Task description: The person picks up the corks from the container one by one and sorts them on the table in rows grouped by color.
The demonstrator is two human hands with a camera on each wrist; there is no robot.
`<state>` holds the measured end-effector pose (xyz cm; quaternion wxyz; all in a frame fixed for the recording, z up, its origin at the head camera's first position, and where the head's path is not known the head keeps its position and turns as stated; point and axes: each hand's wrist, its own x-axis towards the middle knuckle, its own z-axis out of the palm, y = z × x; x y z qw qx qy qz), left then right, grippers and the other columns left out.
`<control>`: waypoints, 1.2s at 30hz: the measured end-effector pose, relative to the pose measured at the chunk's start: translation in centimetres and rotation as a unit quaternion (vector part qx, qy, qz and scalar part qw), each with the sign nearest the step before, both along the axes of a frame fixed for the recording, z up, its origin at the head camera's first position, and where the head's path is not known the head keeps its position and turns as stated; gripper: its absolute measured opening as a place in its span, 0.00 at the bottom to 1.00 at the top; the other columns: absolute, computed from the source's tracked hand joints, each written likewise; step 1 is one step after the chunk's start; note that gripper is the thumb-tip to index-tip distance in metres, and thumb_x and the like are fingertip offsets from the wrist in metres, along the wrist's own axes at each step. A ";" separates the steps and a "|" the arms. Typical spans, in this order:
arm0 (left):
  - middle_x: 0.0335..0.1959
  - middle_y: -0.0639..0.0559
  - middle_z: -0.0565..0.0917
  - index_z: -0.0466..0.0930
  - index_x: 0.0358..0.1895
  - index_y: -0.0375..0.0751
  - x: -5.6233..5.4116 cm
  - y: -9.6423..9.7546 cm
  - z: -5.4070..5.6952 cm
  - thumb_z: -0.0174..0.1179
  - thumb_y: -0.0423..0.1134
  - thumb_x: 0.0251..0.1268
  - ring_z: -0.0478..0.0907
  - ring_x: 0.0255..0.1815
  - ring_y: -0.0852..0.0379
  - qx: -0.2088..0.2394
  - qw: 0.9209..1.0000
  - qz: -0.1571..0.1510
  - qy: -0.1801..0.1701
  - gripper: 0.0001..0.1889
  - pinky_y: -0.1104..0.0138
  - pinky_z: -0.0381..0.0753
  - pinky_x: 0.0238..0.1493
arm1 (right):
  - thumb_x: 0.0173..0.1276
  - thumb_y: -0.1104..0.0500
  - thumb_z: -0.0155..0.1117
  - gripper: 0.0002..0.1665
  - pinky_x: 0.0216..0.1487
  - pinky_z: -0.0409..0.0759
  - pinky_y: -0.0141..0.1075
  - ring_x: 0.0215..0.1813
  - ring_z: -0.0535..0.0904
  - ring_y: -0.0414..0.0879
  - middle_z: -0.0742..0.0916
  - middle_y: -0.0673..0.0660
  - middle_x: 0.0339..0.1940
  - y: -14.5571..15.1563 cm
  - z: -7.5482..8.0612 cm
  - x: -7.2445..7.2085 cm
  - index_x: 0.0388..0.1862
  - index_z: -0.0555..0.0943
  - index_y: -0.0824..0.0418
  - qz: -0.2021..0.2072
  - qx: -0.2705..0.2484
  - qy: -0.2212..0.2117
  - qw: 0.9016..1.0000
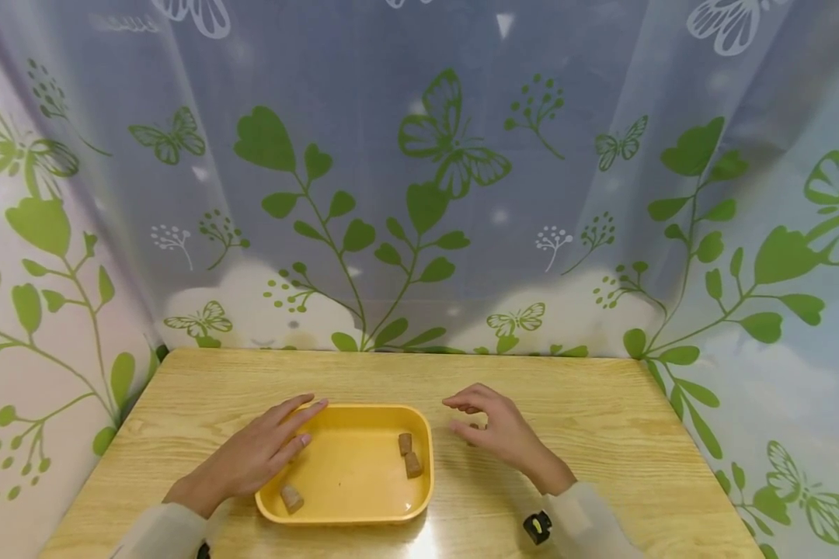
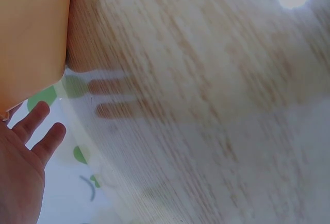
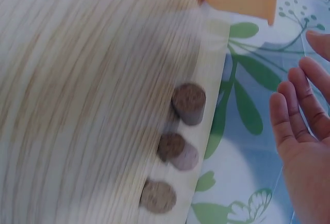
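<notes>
A yellow plastic tray (image 1: 349, 519) stands on the table with three brown corks inside: one cork (image 1: 291, 498) at the near left corner, and two, a cork (image 1: 405, 443) and another cork (image 1: 412, 465), along the right side. My left hand (image 1: 255, 450) lies over the tray's left rim with fingers extended, thumb above the inside. To the tray's right, my right hand (image 1: 499, 431) hovers with fingers loosely bent and nothing visible between them. The right wrist view shows three corks on the tabletop, a cork (image 3: 189, 103), a middle cork (image 3: 175, 149) and a cork (image 3: 159, 196); that hand mostly hides them from the head view.
The wood-grain table (image 1: 601, 435) reaches back to a curtain (image 1: 363, 256) printed with green leaves and butterflies, which also encloses both sides. A dark wrist device (image 1: 537, 527) sits at the right sleeve.
</notes>
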<state>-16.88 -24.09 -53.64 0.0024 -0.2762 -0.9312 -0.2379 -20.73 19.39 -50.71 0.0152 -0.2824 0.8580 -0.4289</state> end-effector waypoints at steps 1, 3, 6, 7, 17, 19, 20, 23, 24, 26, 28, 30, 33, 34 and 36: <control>0.85 0.39 0.66 0.60 0.89 0.55 0.0 0.0 0.0 0.45 0.50 0.93 0.70 0.80 0.32 0.000 1.000 -0.001 0.001 0.29 0.32 0.75 0.72 | 0.76 0.57 0.76 0.20 0.59 0.89 0.55 0.58 0.86 0.62 0.89 0.59 0.58 -0.3 0.0 0.0 0.65 0.89 0.55 0.005 0.001 0.000 1.000; 0.85 0.39 0.66 0.59 0.89 0.56 0.0 0.0 0.0 0.45 0.50 0.93 0.70 0.80 0.32 0.001 1.000 -0.001 0.001 0.29 0.32 0.75 0.72 | 0.76 0.57 0.75 0.19 0.56 0.90 0.53 0.58 0.85 0.62 0.89 0.59 0.58 -0.8 0.0 0.1 0.64 0.89 0.55 0.017 -0.001 -0.002 1.000; 0.85 0.39 0.66 0.59 0.89 0.56 -0.1 0.0 0.0 0.45 0.50 0.93 0.70 0.81 0.32 -0.001 1.000 -0.002 0.003 0.29 0.32 0.75 0.72 | 0.77 0.55 0.75 0.19 0.55 0.90 0.52 0.56 0.85 0.62 0.89 0.57 0.58 -1.6 0.0 0.1 0.64 0.89 0.56 0.035 0.002 0.008 0.999; 0.85 0.39 0.66 0.59 0.89 0.56 -0.1 0.0 0.0 0.45 0.50 0.93 0.70 0.81 0.32 -0.001 1.000 -0.002 0.003 0.29 0.32 0.75 0.72 | 0.78 0.55 0.75 0.19 0.56 0.89 0.51 0.56 0.84 0.62 0.89 0.57 0.58 -1.9 0.0 0.1 0.64 0.89 0.57 0.041 0.005 0.013 0.999; 0.85 0.39 0.67 0.59 0.89 0.53 -0.3 0.0 0.2 0.46 0.50 0.93 0.70 0.81 0.32 0.002 1.000 -0.004 0.004 0.29 0.31 0.74 0.73 | 0.77 0.56 0.75 0.18 0.64 0.87 0.47 0.60 0.86 0.51 0.91 0.52 0.57 -4.6 0.6 0.6 0.61 0.89 0.61 0.071 0.075 0.068 0.992; 0.85 0.39 0.67 0.59 0.89 0.53 -0.3 0.0 0.1 0.46 0.49 0.93 0.70 0.81 0.32 0.002 1.000 -0.003 0.002 0.29 0.31 0.74 0.73 | 0.77 0.55 0.75 0.18 0.67 0.86 0.48 0.61 0.85 0.50 0.91 0.52 0.58 -5.1 0.8 0.7 0.61 0.90 0.60 0.073 0.084 0.069 0.991; 0.85 0.40 0.66 0.59 0.89 0.54 -0.2 0.0 0.1 0.46 0.49 0.93 0.70 0.81 0.32 0.002 1.000 -0.002 0.001 0.29 0.31 0.74 0.73 | 0.77 0.55 0.75 0.18 0.67 0.86 0.48 0.62 0.85 0.50 0.91 0.51 0.58 -5.3 0.8 0.7 0.61 0.90 0.60 0.074 0.088 0.068 0.991; 0.85 0.39 0.66 0.59 0.89 0.54 -0.2 0.0 0.1 0.46 0.50 0.93 0.70 0.81 0.32 0.003 1.000 -0.001 -0.002 0.29 0.31 0.74 0.73 | 0.77 0.54 0.75 0.18 0.68 0.85 0.49 0.63 0.85 0.50 0.91 0.52 0.58 -5.9 1.1 0.8 0.62 0.90 0.59 0.081 0.093 0.062 0.990; 0.86 0.40 0.66 0.59 0.89 0.54 -0.1 0.0 0.1 0.46 0.50 0.93 0.70 0.81 0.32 0.003 1.000 0.000 -0.003 0.29 0.31 0.74 0.72 | 0.78 0.54 0.75 0.18 0.68 0.85 0.49 0.63 0.86 0.50 0.91 0.52 0.59 -6.1 1.2 0.7 0.62 0.90 0.59 0.083 0.096 0.060 0.990; 0.85 0.39 0.66 0.59 0.89 0.54 -0.1 0.0 0.0 0.45 0.50 0.93 0.70 0.81 0.32 0.004 1.000 0.000 -0.003 0.29 0.31 0.74 0.72 | 0.78 0.54 0.74 0.19 0.68 0.85 0.49 0.63 0.85 0.50 0.91 0.52 0.59 -6.4 1.2 0.7 0.63 0.89 0.59 0.087 0.102 0.057 0.989; 0.86 0.40 0.66 0.59 0.89 0.54 -0.1 0.0 -0.1 0.45 0.50 0.93 0.70 0.81 0.32 0.003 1.000 0.000 -0.002 0.29 0.31 0.74 0.72 | 0.79 0.55 0.73 0.19 0.69 0.85 0.49 0.63 0.85 0.49 0.91 0.51 0.59 -6.7 1.2 0.7 0.63 0.89 0.58 0.091 0.113 0.055 0.988; 0.86 0.40 0.66 0.59 0.89 0.55 -0.1 -0.1 -0.1 0.45 0.51 0.93 0.70 0.81 0.32 0.002 1.000 0.000 -0.001 0.29 0.31 0.74 0.72 | 0.79 0.55 0.73 0.19 0.69 0.84 0.48 0.64 0.85 0.49 0.91 0.51 0.60 -7.1 1.2 0.6 0.64 0.89 0.58 0.094 0.130 0.057 0.985; 0.86 0.40 0.66 0.59 0.89 0.56 -0.1 -0.1 -0.2 0.45 0.51 0.93 0.70 0.81 0.32 0.001 1.000 0.000 -0.001 0.29 0.31 0.74 0.73 | 0.79 0.56 0.73 0.18 0.69 0.84 0.46 0.64 0.84 0.48 0.90 0.51 0.60 -7.6 1.2 0.5 0.64 0.89 0.58 0.105 0.174 0.073 0.976; 0.86 0.40 0.66 0.58 0.89 0.56 -0.1 -0.1 -0.2 0.45 0.51 0.93 0.69 0.81 0.32 0.000 1.000 0.001 -0.001 0.29 0.31 0.74 0.73 | 0.79 0.56 0.73 0.18 0.69 0.84 0.45 0.64 0.83 0.48 0.90 0.51 0.60 -7.7 1.2 0.5 0.64 0.89 0.58 0.111 0.192 0.082 0.972; 0.86 0.40 0.66 0.58 0.89 0.56 -0.1 -0.1 -0.3 0.45 0.51 0.93 0.69 0.81 0.32 0.000 1.000 0.001 0.000 0.29 0.31 0.74 0.73 | 0.79 0.57 0.73 0.18 0.69 0.84 0.42 0.64 0.83 0.48 0.90 0.52 0.60 -8.0 1.2 0.4 0.64 0.89 0.58 0.123 0.227 0.101 0.961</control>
